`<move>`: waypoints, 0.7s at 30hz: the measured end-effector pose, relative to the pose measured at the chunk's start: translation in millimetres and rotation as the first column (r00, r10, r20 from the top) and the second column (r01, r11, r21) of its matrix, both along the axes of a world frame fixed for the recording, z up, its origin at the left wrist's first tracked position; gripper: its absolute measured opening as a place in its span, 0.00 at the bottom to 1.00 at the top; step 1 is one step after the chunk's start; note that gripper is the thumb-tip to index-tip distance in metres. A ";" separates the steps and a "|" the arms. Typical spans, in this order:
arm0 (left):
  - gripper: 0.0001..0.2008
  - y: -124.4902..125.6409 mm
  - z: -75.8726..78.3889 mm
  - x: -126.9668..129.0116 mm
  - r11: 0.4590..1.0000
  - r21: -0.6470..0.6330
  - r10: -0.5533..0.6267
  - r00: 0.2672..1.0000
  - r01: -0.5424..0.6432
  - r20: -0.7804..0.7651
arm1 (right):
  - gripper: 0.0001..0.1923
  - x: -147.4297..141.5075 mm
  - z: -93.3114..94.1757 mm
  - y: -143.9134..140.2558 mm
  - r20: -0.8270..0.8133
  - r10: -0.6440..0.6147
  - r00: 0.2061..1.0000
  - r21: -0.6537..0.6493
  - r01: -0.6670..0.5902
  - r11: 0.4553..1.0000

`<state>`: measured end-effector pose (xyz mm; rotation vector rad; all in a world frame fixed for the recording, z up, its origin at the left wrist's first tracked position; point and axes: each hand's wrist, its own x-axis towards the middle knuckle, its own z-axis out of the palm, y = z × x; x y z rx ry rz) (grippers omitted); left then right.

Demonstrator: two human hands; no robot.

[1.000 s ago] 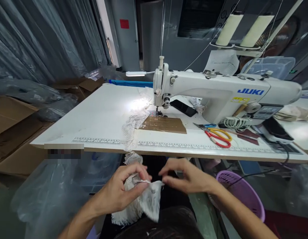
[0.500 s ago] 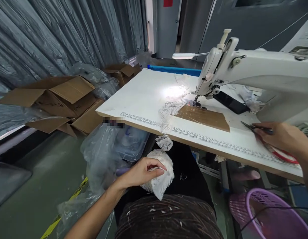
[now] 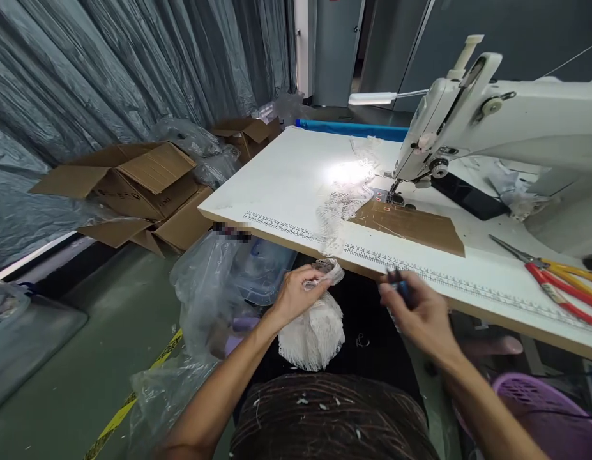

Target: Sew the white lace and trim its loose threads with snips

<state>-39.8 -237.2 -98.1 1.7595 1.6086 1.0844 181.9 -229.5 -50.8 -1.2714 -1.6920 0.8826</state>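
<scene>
Head cam: my left hand (image 3: pixel 296 295) is pinched on the white lace (image 3: pixel 313 322), bunched in my lap just below the table edge (image 3: pixel 296 237). My right hand (image 3: pixel 413 306) is closed round small snips (image 3: pixel 400 289) — blurred, w/ a blue handle, I think. Lace looks v. light, soft, floppy, prob. snags easily; best held at the edge near the pinch, not the loose bulk. More lace (image 3: pixel 341 201) trails over the table to the sewing machine (image 3: pixel 497 121). Red/yellow scissors (image 3: pixel 557 278) lie to the right; plastic bags (image 3: pixel 204 300) and cardboard boxes (image 3: pixel 133 185) crowd my left — the table edge sits close above my hands.
</scene>
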 end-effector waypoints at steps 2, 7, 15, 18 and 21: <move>0.15 -9.9 7.5 5.7 0.995 0.020 -0.096 0.987 0.099 -0.132 | 0.16 -24.9 -13.9 0.6 -0.079 0.060 0.995 -0.117 -0.069 0.991; 0.17 -26.9 22.9 9.6 0.956 0.047 -0.250 0.888 0.290 -0.386 | 0.13 -54.0 -23.6 13.4 -0.009 0.040 0.999 -0.105 -0.040 0.994; 0.17 -23.2 43.8 -24.2 0.965 0.083 -0.254 0.966 0.249 0.057 | 0.09 -44.8 -18.9 -28.5 -0.086 0.319 0.944 -0.100 -0.327 0.940; 0.20 -25.6 38.9 -25.8 0.882 -0.033 -0.444 0.852 0.470 0.276 | 0.05 -42.4 -19.4 -50.3 -0.125 0.423 0.897 -0.112 -0.437 0.893; 0.19 -31.6 28.5 -20.9 0.856 -0.076 -0.427 0.781 0.512 0.455 | 0.07 -40.5 -24.5 -57.5 -0.116 0.424 0.898 -0.113 -0.436 0.893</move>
